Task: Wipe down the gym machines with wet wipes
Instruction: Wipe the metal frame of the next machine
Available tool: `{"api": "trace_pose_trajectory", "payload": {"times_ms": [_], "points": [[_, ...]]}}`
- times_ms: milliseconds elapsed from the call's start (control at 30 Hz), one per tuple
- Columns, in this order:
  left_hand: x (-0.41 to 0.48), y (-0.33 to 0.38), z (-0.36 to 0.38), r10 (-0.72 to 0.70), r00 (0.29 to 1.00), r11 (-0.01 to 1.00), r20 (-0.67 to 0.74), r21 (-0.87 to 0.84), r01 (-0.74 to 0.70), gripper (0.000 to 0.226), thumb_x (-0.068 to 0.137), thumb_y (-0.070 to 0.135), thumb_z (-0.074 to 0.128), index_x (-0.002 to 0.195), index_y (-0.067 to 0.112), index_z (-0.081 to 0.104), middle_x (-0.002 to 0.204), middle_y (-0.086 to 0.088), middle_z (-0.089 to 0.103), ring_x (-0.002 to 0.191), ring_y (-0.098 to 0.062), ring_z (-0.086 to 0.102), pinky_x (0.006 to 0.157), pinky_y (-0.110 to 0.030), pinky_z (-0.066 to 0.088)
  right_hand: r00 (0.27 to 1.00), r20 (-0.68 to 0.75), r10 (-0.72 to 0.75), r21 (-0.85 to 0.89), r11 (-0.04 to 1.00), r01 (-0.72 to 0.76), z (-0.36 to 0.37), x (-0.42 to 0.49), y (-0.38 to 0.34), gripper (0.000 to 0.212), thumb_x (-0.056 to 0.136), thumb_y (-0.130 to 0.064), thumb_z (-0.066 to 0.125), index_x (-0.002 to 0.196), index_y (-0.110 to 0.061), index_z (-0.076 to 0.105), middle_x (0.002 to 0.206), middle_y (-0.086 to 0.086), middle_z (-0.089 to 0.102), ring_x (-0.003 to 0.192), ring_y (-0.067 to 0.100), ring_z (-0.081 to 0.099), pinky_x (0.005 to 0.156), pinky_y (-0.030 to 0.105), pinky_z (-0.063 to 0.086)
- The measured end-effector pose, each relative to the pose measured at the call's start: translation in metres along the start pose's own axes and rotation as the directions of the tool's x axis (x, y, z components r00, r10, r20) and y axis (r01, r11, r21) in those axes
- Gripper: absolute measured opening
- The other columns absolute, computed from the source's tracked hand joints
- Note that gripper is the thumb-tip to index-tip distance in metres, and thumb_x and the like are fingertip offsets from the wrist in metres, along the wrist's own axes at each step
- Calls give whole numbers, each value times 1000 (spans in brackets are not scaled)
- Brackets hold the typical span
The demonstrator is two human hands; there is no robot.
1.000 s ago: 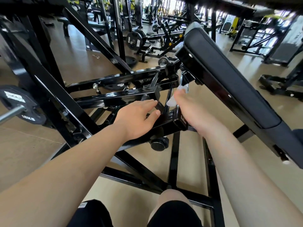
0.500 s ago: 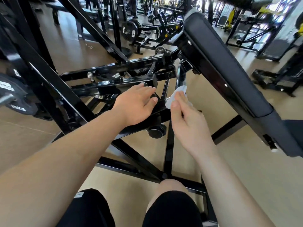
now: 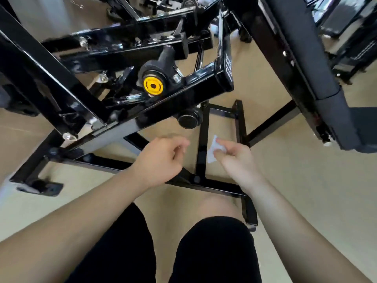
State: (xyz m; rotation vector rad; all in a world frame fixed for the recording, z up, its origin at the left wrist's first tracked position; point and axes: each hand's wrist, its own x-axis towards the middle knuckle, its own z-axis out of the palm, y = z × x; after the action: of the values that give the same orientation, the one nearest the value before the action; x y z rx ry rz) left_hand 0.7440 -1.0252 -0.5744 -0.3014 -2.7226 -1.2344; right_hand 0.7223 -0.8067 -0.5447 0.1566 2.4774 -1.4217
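Beige gym floor [image 3: 285, 180] fills the lower view, with the black steel frame [image 3: 163, 108] of a machine slanting across the upper left and its padded backrest [image 3: 306, 48] running down the right. A yellow-capped knob [image 3: 153, 86] sits on the frame just above the main beam. The person's knees in black shorts [image 3: 214, 252] show at the bottom, so they appear to be crouched or seated close to the base.

Both hands hover low in front of the knees, apart from any metal. The right hand [image 3: 237, 160] pinches the wet wipe [image 3: 213, 150] between thumb and fingertips; the crumpled white wipe sticks out to the left, just beside the thin base bar [image 3: 202, 144]. Held at its edge like this, the wipe looks ready to be refolded or carried to a new patch rather than pressed flat. The left hand [image 3: 161, 160] is loosely curled and holds nothing, though motion blur softens its fingers.

Half a second earlier the left hand lay spread on the frame's beam, bracing, and the right hand held the wipe up near the strut behind the backrest. Now both have dropped off the machine and drawn back toward the body, and the camera has tilted down, bringing the knob and floor bars into view. I judge that the upper frame is done and the lower bars come next.
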Motion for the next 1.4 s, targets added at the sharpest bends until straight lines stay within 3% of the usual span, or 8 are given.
{"api": "trace_pose_trajectory", "payload": {"times_ms": [200,333,433,533,833,967,1133,1400], "points": [[-1,-33,42,-221,952,971,211,-42,235,26,96,4,54,115,14,70,99,2,70,97,-14,64,91,-22,49,979,138,148,-85,987,-138,-6,27,54,15,73,-8,67,84,-19,65,94,7,67,105,25,67,114,37,42],[-1,-46,70,-246,916,964,315,-14,264,18,99,11,54,112,14,67,94,1,66,81,-8,57,82,-22,49,972,29,232,-68,971,-229,1,32,97,41,81,-16,85,120,-15,72,106,6,73,101,20,69,104,30,51],[4,-48,87,-230,899,971,372,24,238,11,100,14,55,104,16,64,99,-10,68,92,-24,63,92,-35,51,975,-77,210,-62,975,-215,10,40,127,8,90,-20,76,92,-12,77,100,9,76,97,25,72,90,34,60],[19,-52,109,-217,893,974,395,26,226,26,101,24,60,126,20,66,108,4,69,109,-18,65,96,-24,47,977,-79,199,61,979,-195,16,50,145,29,101,-24,65,83,-3,75,85,12,77,82,28,73,74,25,62],[65,-61,204,-164,867,915,470,-256,311,48,85,26,81,128,28,61,115,2,69,94,-18,74,87,-48,61,983,-21,184,411,897,-159,16,89,183,35,99,-42,67,107,-9,77,99,7,80,92,21,78,86,42,64],[76,-80,234,-146,881,970,449,-109,216,52,81,30,82,127,33,59,104,9,67,81,-10,72,76,-30,60,957,148,249,502,814,-290,15,120,210,35,98,-39,70,119,-11,71,105,6,79,98,22,77,93,44,61],[92,-94,259,-160,904,987,398,42,156,18,94,26,67,109,37,65,92,12,70,81,-6,67,66,-23,53,930,323,178,579,740,-342,13,154,235,38,87,13,52,119,2,69,112,15,77,106,26,75,101,43,57],[133,-110,288,-324,879,944,350,62,324,26,100,14,52,86,19,73,71,0,66,59,-6,53,56,-16,43,952,211,221,566,767,-303,15,212,273,12,97,-3,68,105,-4,77,99,6,80,96,21,77,89,40,63]]}}
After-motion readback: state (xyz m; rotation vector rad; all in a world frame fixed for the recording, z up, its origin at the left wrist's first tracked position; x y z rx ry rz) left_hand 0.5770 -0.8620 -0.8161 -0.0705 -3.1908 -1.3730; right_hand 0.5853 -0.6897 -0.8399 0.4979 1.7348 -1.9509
